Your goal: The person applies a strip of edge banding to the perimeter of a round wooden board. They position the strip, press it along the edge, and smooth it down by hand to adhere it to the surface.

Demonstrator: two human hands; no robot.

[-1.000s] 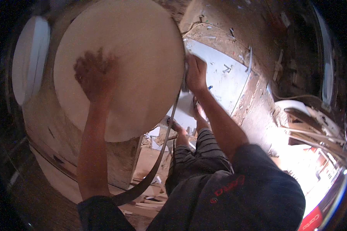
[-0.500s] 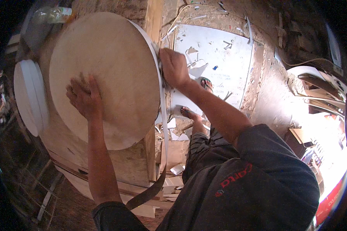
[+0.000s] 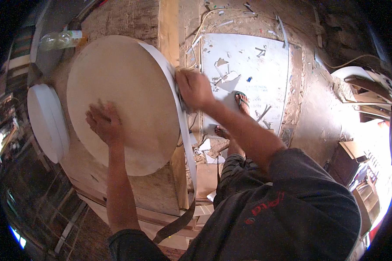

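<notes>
A large round wooden board (image 3: 130, 82) lies on a wooden workbench, its right rim faced with a white edging strip (image 3: 161, 63). The loose end of that strip hangs down past the bench side and curls, showing its dark back, near my left sleeve. My left hand (image 3: 105, 122) rests on the board's face with fingers spread, slightly blurred. Against the board's right rim, at the strip, my right hand (image 3: 192, 89) is closed like a fist; whatever it may grip is hidden under the fingers.
White-edged round discs (image 3: 48, 124) are stacked left of the board. A clear plastic bottle (image 3: 59, 40) lies beyond it. A white sheet (image 3: 265, 65) on the floor carries scraps, with my sandalled feet on it. A cable (image 3: 200, 26) runs past, and offcuts (image 3: 372, 93) are piled at right.
The whole view has shifted, so the board and bench appear lower and a little to the right. My right hand remains at the rim strip and my left hand on the board.
</notes>
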